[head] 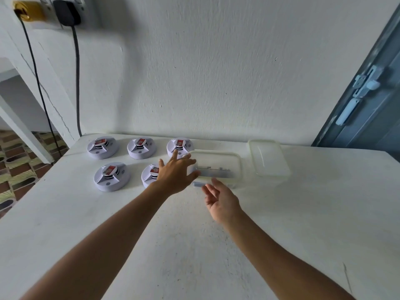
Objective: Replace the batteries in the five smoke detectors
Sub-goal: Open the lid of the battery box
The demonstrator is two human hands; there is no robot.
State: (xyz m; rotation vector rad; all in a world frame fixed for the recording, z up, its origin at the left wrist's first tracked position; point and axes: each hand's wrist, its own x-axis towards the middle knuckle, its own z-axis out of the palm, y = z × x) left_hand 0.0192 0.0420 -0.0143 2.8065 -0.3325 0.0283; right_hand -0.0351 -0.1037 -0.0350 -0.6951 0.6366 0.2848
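Note:
Several white round smoke detectors lie on the white table point(151, 234), each showing a red-labelled battery: three in a back row point(102, 147) point(141, 148) point(179, 147) and two in front point(112, 176) point(149, 174). A clear plastic container point(216, 167) holding several grey batteries stands to their right. One loose grey battery point(198, 184) lies in front of it. My left hand point(176, 173) is spread open, fingers against the container's left side, and it hides part of the front right detector. My right hand point(220, 202) hovers open just before the loose battery, holding nothing.
The container's clear lid point(268, 158) lies to its right near the wall. Two black cables point(76, 83) hang from wall plugs at the back left. A blue door with a latch point(365, 87) stands at the right. Patterned floor shows past the table's left edge.

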